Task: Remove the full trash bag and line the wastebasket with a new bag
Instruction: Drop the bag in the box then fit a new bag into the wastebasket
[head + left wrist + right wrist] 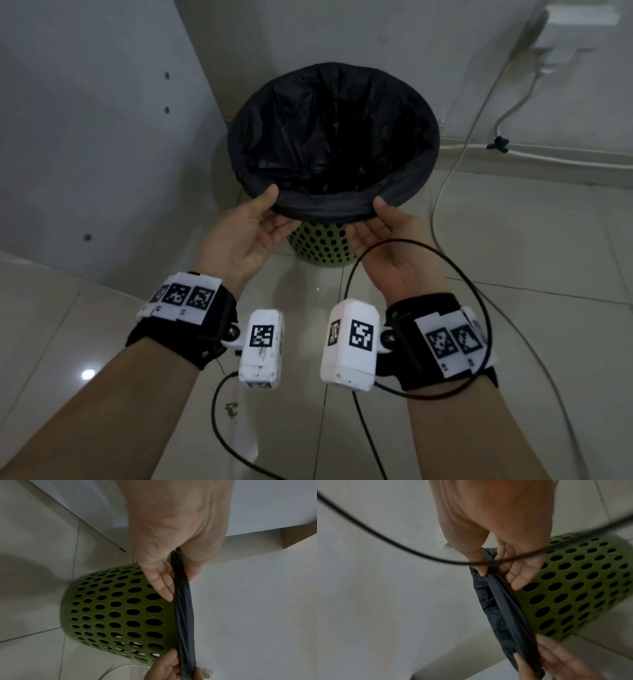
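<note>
Tiled floor (513, 240). Thin, soft, slippery black bag (335, 137) over green wastebasket (322, 246); near rim fold pinched by left hand (246, 229) and right hand (387, 236). Best held there.

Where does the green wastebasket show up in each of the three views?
Head: wastebasket at centre, mostly hidden under the black bag, between both hands.
Left wrist: wastebasket lower centre-left, below the left hand.
Right wrist: wastebasket right of centre, beside the right hand.
Shared landmark: the bag's folded edge over the rim.
</note>
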`<act>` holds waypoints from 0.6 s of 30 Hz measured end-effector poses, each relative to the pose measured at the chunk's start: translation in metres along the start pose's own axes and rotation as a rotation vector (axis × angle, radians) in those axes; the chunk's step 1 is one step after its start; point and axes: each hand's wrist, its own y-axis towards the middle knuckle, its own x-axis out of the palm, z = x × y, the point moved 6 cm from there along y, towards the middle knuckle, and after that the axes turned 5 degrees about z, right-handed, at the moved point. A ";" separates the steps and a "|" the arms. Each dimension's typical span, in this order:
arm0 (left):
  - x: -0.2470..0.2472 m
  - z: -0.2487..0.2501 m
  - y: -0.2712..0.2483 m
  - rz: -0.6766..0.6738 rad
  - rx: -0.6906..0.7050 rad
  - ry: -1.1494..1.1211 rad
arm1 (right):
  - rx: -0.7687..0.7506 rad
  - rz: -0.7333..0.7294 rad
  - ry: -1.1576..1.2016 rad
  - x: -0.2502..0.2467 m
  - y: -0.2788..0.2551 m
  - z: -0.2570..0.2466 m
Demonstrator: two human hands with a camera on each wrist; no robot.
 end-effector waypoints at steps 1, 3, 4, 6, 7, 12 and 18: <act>0.002 -0.002 -0.003 -0.014 -0.009 -0.009 | -0.013 0.008 -0.009 0.001 -0.001 0.001; 0.006 -0.010 -0.008 -0.050 -0.034 0.006 | -0.046 0.009 -0.033 0.003 -0.002 0.004; 0.008 -0.013 -0.010 -0.070 -0.035 0.022 | -0.054 -0.007 -0.053 0.004 -0.002 0.007; 0.010 -0.012 -0.008 -0.084 -0.004 0.048 | -0.038 -0.035 -0.094 0.003 -0.004 0.010; 0.010 -0.008 -0.005 -0.075 0.020 0.063 | -0.033 -0.027 -0.107 -0.001 -0.003 0.007; -0.007 0.012 0.011 -0.051 0.061 0.126 | -0.070 0.052 -0.061 -0.016 0.012 -0.022; 0.000 -0.003 0.003 -0.058 0.013 0.099 | -0.069 0.087 -0.158 -0.004 0.009 -0.012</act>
